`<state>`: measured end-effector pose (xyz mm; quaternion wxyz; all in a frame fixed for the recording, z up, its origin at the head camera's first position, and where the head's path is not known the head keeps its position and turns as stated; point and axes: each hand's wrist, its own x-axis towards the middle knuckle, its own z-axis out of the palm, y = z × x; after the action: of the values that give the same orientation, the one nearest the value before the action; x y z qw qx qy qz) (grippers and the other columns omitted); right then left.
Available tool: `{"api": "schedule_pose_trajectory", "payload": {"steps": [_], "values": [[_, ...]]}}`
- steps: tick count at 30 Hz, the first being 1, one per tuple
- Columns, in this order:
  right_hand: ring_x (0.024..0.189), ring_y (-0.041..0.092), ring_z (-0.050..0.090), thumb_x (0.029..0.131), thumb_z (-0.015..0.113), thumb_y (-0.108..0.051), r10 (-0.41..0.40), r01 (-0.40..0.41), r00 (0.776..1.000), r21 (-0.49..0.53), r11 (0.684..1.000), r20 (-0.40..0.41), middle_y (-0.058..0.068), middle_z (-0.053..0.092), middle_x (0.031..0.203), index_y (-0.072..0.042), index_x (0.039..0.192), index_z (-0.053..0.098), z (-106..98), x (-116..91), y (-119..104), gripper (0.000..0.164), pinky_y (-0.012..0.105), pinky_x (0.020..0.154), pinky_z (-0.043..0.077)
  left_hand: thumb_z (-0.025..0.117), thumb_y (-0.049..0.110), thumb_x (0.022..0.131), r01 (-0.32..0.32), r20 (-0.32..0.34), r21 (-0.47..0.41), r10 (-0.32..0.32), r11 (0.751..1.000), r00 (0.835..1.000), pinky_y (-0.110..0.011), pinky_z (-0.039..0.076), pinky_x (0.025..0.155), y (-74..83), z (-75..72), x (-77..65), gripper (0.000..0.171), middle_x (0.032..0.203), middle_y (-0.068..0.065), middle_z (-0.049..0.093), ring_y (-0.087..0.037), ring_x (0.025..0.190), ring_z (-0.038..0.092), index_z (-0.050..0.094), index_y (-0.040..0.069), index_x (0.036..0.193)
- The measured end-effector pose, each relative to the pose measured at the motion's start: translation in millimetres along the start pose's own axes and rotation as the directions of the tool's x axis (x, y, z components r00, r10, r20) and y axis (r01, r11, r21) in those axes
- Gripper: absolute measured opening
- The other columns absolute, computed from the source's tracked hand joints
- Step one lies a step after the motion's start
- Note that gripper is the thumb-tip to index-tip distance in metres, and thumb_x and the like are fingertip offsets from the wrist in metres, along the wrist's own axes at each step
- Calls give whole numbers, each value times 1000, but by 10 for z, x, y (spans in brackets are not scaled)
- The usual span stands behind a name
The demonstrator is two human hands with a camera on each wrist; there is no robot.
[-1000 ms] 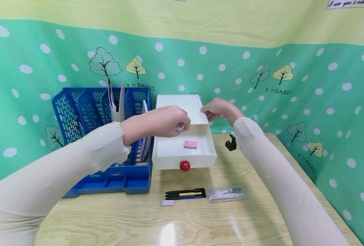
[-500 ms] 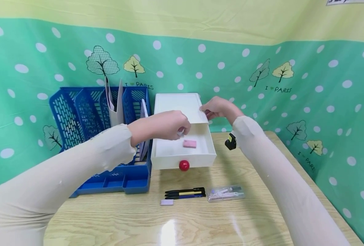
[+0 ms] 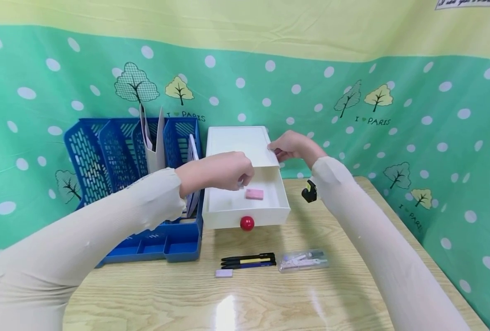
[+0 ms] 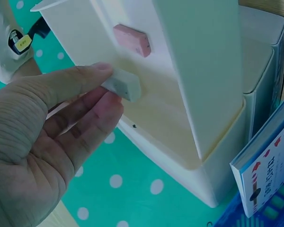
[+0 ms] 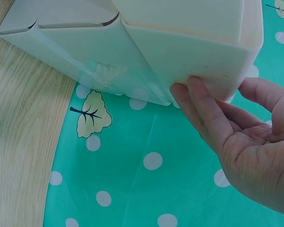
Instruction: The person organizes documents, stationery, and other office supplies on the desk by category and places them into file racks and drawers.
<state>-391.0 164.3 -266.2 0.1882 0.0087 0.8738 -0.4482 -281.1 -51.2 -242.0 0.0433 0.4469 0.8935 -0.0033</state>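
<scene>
My left hand [image 3: 224, 171] is above the open drawer [image 3: 224, 202] of a white drawer box [image 3: 241, 140]. It pinches a pale eraser [image 4: 124, 85] between thumb and fingertips, seen best in the left wrist view. A pink eraser [image 3: 254, 194] lies on the drawer floor beside it. At the box's right top edge, my right hand [image 3: 291, 146] holds on with the thumb on one face and fingers [image 5: 206, 106] against the side wall. A red knob [image 3: 247, 223] marks the drawer front.
A blue desk organizer [image 3: 145, 239] with books and folders stands left of the box. On the wooden table [image 3: 166, 299] in front lie several pens [image 3: 248, 261], a small lilac eraser [image 3: 224, 273] and a clear case [image 3: 303, 261] of drawing tools. A patterned curtain [image 3: 323, 82] hangs behind.
My left hand has come down a little toward the drawer floor, the pale eraser still pinched. The right hand stays at the box's edge.
</scene>
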Motion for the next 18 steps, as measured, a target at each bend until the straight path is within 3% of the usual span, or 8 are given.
{"api": "schedule_pose_trajectory", "payload": {"steps": [11,18], "values": [[87,20,71,104,56,-18,3,-3,1000,0,1000,1,17,64,114,8,130,59,-4,1,-5,37,37,95,59,71,1,90,35,57,21,-36,999,998,-23,52,67,40,-80,60,10,80,-5,70,-20,75,63,76,7,85],[87,21,71,104,57,-19,-5,5,1000,-17,1000,-5,17,66,114,7,128,61,0,6,1,36,37,94,59,65,2,94,15,91,78,-22,997,996,-20,44,61,98,-98,135,15,77,-6,68,-18,70,59,74,6,82]]}}
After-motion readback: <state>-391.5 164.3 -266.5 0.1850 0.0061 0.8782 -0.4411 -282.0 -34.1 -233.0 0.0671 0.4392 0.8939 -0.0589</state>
